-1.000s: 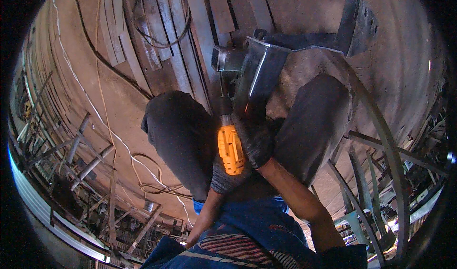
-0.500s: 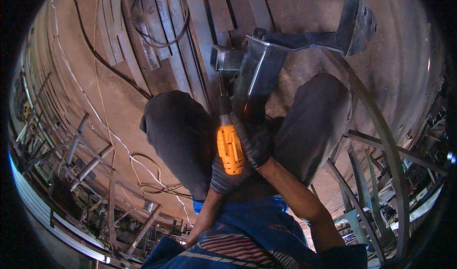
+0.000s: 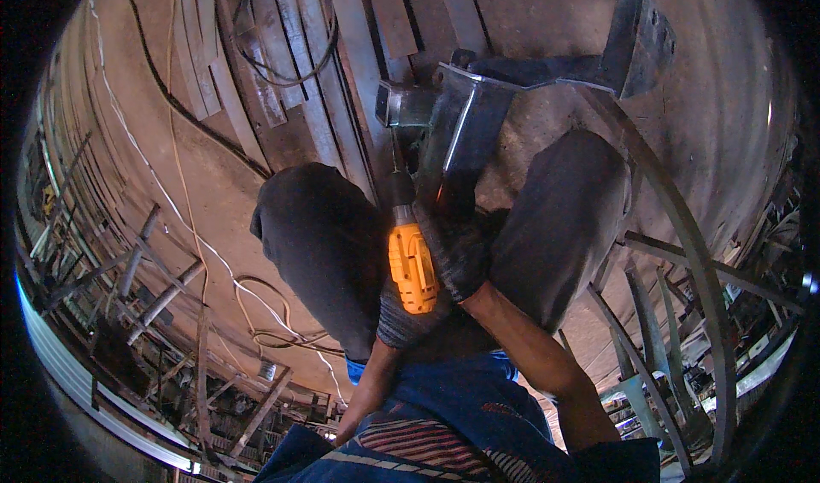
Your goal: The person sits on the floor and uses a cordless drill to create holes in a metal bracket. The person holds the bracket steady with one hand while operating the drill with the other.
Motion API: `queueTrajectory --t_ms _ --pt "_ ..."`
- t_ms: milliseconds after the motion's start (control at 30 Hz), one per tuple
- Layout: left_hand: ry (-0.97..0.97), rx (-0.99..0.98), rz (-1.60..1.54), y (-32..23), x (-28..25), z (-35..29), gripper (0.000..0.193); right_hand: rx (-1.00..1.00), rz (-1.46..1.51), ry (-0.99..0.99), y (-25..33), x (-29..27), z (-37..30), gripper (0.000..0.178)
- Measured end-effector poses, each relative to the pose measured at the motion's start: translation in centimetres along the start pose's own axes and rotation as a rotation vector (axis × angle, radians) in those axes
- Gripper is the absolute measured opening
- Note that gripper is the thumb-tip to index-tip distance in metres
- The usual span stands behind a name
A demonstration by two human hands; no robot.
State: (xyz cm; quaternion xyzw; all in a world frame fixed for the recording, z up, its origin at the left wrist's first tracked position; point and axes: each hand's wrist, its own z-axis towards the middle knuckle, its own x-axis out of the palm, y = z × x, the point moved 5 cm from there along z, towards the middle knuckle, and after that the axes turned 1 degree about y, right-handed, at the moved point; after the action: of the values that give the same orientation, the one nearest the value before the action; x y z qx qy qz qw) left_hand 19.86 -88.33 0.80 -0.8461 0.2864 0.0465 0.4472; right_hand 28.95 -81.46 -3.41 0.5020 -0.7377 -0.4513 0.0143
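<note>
A yellow-and-black cordless drill (image 3: 412, 269) lies between my knees, pointing away from me. Its thin bit reaches toward a short square steel tube (image 3: 407, 105), part of a dark welded steel bracket (image 3: 480, 128). My left hand (image 3: 405, 319), in a grey knit glove, is wrapped round the drill's grip, which its body mostly covers. Against the drill's right side sits my right hand (image 3: 454, 259) in a dark glove. Its fingers point forward into shadow between the drill and the bracket, so their grip cannot be made out. Whether the bit touches the tube is unclear.
Several flat steel bars (image 3: 295, 47) lie on the floor ahead, with a loop of dark cable (image 3: 329, 52) over them. White and tan cords (image 3: 224, 265) run along the left. A long curved-looking steel bar (image 3: 683, 214) and metal frames (image 3: 653, 329) stand at right; more steelwork (image 3: 162, 299) at left.
Almost nothing differs. The drill and both hands keep their places, and the bracket has shifted very slightly at most.
</note>
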Motion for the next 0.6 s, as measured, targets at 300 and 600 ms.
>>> queueTrajectory --t_ms 300,600 --pt "0.017 -0.031 -0.061 1.2 0.7 -0.2 0.06 -0.458 -2.89 0.248 1.0 0.3 0.5 0.04" --pt "0.056 -0.074 -0.1 1.7 1.1 -0.7 0.058 -0.188 -4.121 0.52 -0.4 0.7 0.8 0.041"
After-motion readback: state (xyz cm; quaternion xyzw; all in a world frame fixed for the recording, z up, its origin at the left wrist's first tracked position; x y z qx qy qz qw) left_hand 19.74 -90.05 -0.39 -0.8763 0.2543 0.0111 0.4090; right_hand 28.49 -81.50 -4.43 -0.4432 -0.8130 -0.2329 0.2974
